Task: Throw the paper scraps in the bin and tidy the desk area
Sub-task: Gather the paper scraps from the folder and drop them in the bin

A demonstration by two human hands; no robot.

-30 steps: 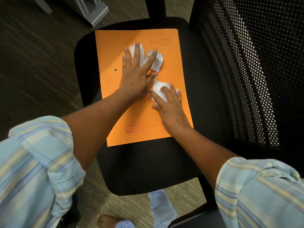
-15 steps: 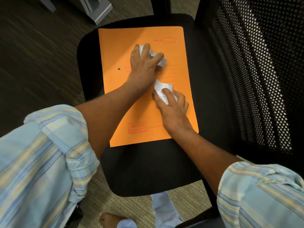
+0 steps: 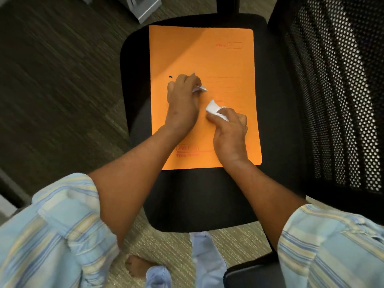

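The left hand (image 3: 182,100) is fisted on a white paper scrap (image 3: 200,88), only a corner showing; the right hand (image 3: 230,129) pinches a second scrap (image 3: 215,110). Both sit over the orange folder (image 3: 199,55) on the black chair seat (image 3: 197,200) (no bin in view). A loose grip could drop pieces onto the carpet.

We see a black chair seat (image 3: 199,196) with an orange folder (image 3: 199,48) lying flat on it, red printing near its top and bottom edges and a small dark hole by its left side. To the right stands the chair's black mesh backrest (image 3: 332,90). Below us lies striped carpet (image 3: 52,90), and a grey furniture base (image 3: 145,7) shows at the top.
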